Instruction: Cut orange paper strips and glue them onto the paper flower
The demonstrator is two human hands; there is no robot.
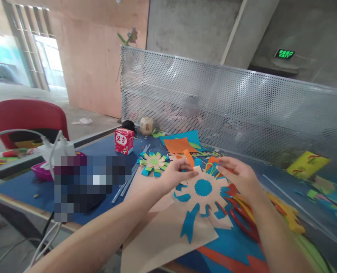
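A large beige paper flower (pixel 191 189) with a scalloped blue centre (pixel 203 187) lies between my hands, with blue strips at its petal ends. My left hand (pixel 177 173) is at its upper left edge, fingers closed on an upright orange paper strip (pixel 188 157). At the upper right edge, my right hand (pixel 239 175) has thumb and fingertips closed on a small orange paper piece (pixel 213 160); the exact grip is partly hidden. A blue ribbon-shaped paper piece (pixel 189 223) lies below the flower on a beige sheet (pixel 168 239). A smaller blue, green and beige flower (pixel 153 162) lies left.
Red-handled scissors (pixel 244 223) lie by my right forearm. Orange (pixel 180 145) and blue sheets (pixel 195 136) and scraps lie behind. A red box (pixel 124 141) stands left, near clear strips (pixel 128 182). A perforated metal screen (pixel 214 102) bounds the table's back; a yellow packet (pixel 307 165) is right.
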